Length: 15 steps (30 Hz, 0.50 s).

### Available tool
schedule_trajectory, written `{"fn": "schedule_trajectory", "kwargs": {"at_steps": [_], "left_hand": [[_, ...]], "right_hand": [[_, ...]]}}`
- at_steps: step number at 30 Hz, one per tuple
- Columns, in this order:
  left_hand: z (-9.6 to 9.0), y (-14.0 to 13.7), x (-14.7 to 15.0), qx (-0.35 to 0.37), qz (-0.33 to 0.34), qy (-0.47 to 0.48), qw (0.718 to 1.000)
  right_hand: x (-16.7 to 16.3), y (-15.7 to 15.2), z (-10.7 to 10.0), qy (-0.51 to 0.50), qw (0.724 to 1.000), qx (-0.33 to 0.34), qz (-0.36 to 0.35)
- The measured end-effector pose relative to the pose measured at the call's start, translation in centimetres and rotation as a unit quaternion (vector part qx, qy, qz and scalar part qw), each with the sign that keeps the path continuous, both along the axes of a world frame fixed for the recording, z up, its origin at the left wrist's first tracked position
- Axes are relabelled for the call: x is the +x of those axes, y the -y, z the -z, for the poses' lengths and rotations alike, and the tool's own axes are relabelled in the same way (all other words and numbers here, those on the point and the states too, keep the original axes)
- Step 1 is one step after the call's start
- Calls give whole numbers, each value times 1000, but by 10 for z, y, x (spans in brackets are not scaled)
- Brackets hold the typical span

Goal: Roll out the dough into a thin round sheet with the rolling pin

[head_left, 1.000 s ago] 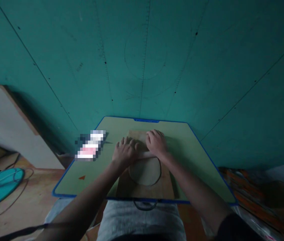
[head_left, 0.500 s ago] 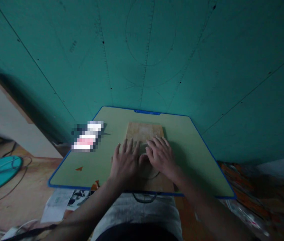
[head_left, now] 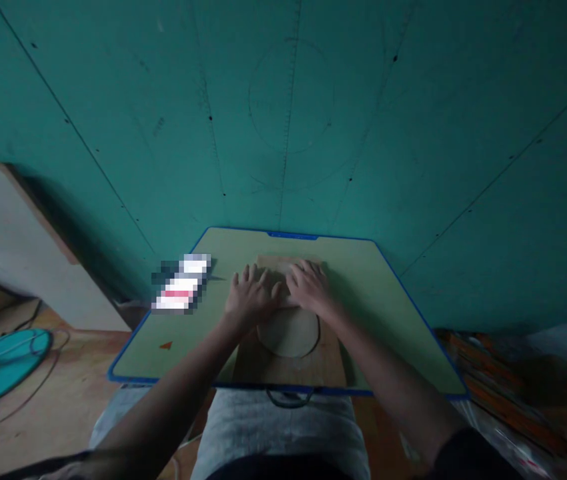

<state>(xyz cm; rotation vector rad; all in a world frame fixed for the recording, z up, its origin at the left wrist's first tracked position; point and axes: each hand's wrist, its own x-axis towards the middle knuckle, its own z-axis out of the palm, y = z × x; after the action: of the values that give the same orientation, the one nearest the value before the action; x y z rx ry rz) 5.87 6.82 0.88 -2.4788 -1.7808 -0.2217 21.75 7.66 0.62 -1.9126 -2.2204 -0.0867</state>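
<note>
A flat round of pale dough (head_left: pixel 288 335) lies on a wooden board (head_left: pixel 333 372) in front of me. Both hands rest across its far side, over what looks like a rolling pin (head_left: pixel 289 301), mostly hidden beneath them. My left hand (head_left: pixel 252 293) lies palm down with its fingers spread and stretched forward. Beside it, my right hand (head_left: pixel 308 283) is also palm down, its fingers stretched forward and slightly bent. Neither hand is wrapped round anything.
The board rests on a light folding table (head_left: pixel 388 333) with a blue rim. At its left edge is a blurred-out phone-like object (head_left: pixel 181 285), with a small orange scrap (head_left: pixel 166 345) nearer me. A green wall (head_left: pixel 283 133) stands behind; a teal disc (head_left: pixel 3 367) with cables lies left.
Both hands have pushed forward, away from me, along the board. More of the dough round now shows on my side of them. The view has shifted slightly.
</note>
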Motion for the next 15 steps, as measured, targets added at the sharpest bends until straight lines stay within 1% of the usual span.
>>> {"fn": "schedule_trajectory", "kwargs": {"at_steps": [1,3,6,8,9,11,13,15], "left_hand": [[4,14,-2,12,5,3,1000],[15,48,-7,55,35,21,998],[30,96,-18,103,88,42,990],[34,112,-22,118,111,54,985],[34,114,-23,120,117,55,984],[31,106,-21,109,115,48,986],[25,86,-15,86,93,31,991],[18,58,-8,61,69,16,996]], "right_hand": [[1,17,4,-1,1000,19,-11],[5,55,13,-6,997,66,-44],[11,109,24,-33,993,86,-80],[16,128,26,-40,991,86,-94],[17,130,26,-40,991,82,-99],[19,121,24,-32,992,68,-103],[18,98,22,-20,994,55,-96],[17,67,18,-9,996,46,-78]]}}
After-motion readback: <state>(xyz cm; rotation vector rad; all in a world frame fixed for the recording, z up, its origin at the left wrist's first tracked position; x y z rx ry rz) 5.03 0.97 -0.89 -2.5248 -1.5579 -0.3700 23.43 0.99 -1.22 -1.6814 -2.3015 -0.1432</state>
